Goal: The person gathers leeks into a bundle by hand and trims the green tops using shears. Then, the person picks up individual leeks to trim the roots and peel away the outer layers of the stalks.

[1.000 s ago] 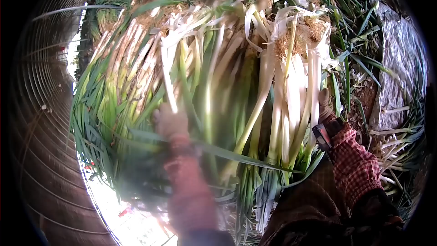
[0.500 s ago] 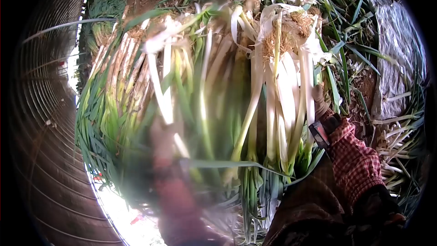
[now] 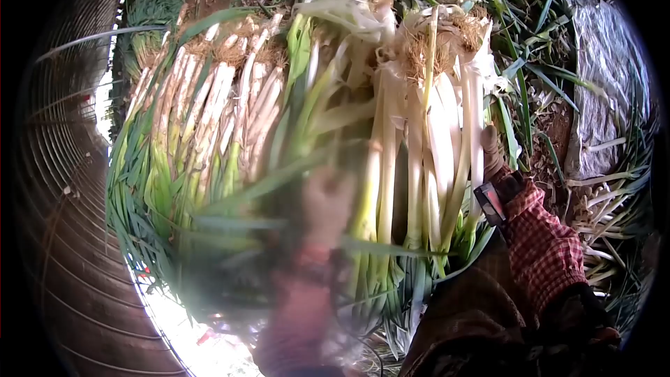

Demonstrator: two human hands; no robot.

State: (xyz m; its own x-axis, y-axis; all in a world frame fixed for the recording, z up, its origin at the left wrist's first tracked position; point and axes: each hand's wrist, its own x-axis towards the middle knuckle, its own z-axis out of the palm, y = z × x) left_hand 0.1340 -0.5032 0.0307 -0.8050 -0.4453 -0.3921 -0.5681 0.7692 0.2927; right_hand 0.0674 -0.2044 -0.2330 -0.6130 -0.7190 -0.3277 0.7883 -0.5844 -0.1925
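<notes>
My right hand (image 3: 490, 150) presses flat against the side of the bundle of green onions (image 3: 426, 139) — white stalks upright, roots on top — and the grip is not closed around it. My left hand (image 3: 326, 199) is blurred at the front of the bundle, touching the stalks; if its grip is clenched or released, I cannot tell. A second pile of onions (image 3: 209, 119) lies just beside, on the left.

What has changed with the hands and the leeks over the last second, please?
The blurred left hand moved rightward across the leeks, closer to the white stalks. Whether it grips any is unclear. The right hand stayed pressed against the bundle's right side; the pile at left is unchanged.
</notes>
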